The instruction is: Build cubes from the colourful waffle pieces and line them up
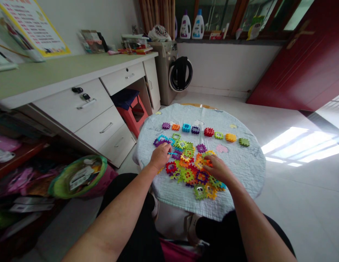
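A pile of colourful square plastic building pieces (188,175) with toothed edges, some with window cutouts, lies on the cloth-covered round table. At the pile's left side my left hand (160,155) is closed, pinching a thin blue building piece (172,153) seen nearly edge-on. My right hand (217,168) rests over the right part of the pile, fingers apart, near orange and yellow pieces (200,162); its palm side is hidden. Beyond the pile, a row of pieces in separate colours runs across the table, among them a red stack (209,131) and a green piece (244,142).
A pale blue cloth (240,171) covers the round table. Left of it stand a white-drawered desk (103,127), a red stool (135,114) and a green-rimmed bin (60,182). Behind is a washing machine (165,72) with its door open; a red door (289,69) stands at right.
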Tool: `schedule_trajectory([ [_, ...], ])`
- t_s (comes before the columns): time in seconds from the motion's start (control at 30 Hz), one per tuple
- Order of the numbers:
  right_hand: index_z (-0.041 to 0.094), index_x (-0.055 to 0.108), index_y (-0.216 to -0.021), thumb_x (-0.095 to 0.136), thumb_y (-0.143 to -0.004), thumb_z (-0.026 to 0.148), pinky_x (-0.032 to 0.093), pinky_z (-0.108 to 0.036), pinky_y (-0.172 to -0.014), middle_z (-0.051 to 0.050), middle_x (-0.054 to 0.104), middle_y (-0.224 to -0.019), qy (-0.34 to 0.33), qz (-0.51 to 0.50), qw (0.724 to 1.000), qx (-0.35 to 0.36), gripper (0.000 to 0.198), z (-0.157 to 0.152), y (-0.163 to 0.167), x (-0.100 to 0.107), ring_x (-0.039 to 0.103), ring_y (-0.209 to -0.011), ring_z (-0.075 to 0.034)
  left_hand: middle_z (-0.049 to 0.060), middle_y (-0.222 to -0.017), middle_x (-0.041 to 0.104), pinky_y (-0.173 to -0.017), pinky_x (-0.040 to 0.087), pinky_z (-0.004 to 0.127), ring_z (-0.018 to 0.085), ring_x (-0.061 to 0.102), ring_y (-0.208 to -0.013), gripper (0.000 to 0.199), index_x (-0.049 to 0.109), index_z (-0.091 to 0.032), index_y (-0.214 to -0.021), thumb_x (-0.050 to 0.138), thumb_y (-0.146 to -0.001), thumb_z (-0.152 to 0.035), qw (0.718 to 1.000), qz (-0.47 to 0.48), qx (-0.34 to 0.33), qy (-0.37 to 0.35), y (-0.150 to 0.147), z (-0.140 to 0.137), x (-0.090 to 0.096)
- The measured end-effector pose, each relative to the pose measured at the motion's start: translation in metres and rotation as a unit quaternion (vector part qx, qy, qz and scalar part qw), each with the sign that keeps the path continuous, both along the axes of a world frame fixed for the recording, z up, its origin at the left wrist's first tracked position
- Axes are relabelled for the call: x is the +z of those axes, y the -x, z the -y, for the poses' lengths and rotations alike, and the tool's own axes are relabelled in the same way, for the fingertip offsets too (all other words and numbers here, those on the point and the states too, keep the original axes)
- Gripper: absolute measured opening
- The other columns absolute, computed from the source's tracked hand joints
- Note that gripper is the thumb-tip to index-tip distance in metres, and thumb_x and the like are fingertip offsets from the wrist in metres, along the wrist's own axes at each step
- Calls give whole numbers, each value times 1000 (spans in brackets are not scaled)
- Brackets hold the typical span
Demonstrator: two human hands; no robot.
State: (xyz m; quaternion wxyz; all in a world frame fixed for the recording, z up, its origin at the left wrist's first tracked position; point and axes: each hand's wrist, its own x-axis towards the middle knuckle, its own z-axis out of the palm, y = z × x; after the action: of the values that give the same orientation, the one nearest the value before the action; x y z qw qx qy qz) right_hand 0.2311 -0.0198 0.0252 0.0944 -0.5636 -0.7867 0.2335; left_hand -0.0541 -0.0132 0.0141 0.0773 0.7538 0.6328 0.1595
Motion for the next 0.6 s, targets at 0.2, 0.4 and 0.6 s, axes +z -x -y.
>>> schedule_trajectory([
  [0.2, 13, 61, -114, 56, -82, 25, 41, -31, -91, -12, 62, -111, 2, 7, 1000, 7, 35, 0, -2, 1, 58, -102, -21, 5, -95, 54, -84, 44, 31, 20, 53, -94, 25, 55, -21, -84, 52, -68, -1, 995, -44, -43, 77, -10, 3, -5],
  [0.4, 13, 60, -115, 56, -82, 24, 41, -30, -92, -12, 62, -114, 7, 5, 1000, 4, 36, 0, -2, 1, 58, -103, -21, 6, -103, 55, -95, 41, 30, 19, 53, -103, 37, 59, -20, -91, 51, -64, 3, 991, 5, -84, 102, 27, -2, -1],
  [0.6, 13, 61, -116, 57, -81, 24, 40, -32, -94, -13, 62, -115, 2, 0, 1000, 7, 36, -1, -3, -4, 58, -106, -21, 8, -119, 55, -98, 41, 33, 22, 52, -113, 52, 54, -22, -115, 57, -67, -2, 990, -77, -1, 121, 52, -11, -11],
])
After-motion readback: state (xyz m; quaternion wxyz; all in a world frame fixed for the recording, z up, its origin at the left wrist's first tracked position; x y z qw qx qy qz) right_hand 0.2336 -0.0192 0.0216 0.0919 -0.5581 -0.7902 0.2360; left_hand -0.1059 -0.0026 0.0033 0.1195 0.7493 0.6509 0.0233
